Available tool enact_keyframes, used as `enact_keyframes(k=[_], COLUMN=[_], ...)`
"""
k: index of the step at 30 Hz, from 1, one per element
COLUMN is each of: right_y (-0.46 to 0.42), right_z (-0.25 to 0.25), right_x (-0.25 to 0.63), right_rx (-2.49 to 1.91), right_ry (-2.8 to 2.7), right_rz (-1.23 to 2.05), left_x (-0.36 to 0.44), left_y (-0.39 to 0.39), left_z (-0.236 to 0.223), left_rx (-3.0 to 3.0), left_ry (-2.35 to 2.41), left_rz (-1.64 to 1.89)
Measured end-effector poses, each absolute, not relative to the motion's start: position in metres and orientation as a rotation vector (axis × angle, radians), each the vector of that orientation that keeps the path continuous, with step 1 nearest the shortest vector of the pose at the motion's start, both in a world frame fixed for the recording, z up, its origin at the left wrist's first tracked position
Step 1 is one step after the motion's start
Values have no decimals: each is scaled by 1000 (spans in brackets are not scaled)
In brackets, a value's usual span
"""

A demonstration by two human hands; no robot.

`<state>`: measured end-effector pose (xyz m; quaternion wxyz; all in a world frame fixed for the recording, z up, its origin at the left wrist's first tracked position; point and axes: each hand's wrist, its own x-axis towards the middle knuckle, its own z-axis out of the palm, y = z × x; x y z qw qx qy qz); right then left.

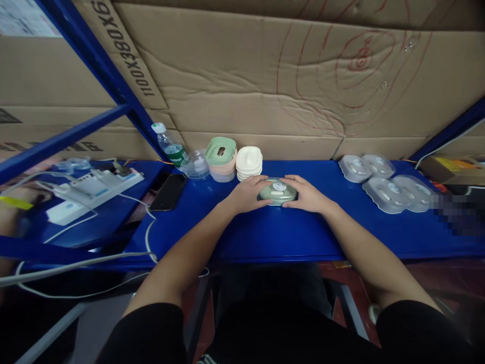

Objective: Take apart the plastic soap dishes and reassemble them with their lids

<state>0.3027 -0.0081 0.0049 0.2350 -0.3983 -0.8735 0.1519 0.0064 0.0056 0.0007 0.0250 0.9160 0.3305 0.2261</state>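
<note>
A green oval box under a clear plastic cover (279,192), with a round white sticker on top, rests on the blue table in front of me. My left hand (248,194) grips its left end, thumb at the near edge and fingers along the far side. At the opposite end, my right hand (305,194) holds it the same way. Just behind my left hand stands a stack of cream lids (249,161). Beside that is a pile of green and pink tray-like pieces (220,154).
A water bottle (172,147), clear round cups (197,166) and a black phone (167,192) lie at left. Further left is a power strip (94,194) with trailing white cables. Several clear-covered boxes (384,194) sit at right. A cardboard wall (242,76) closes the back.
</note>
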Motion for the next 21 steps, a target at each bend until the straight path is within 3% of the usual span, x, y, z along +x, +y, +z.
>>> enact_keyframes(k=[10, 17, 21], right_y=[-2, -4, -9], right_z=[4, 5, 13], right_x=[305, 300, 297], right_rx=[-966, -1053, -1062], right_ry=[-2077, -2116, -1978], right_rz=[438, 513, 497], left_x=[3, 2, 1], left_y=[9, 14, 9], left_z=[7, 3, 11], left_rx=[2932, 2930, 2932], left_ry=[1008, 958, 962], left_rz=[892, 723, 809])
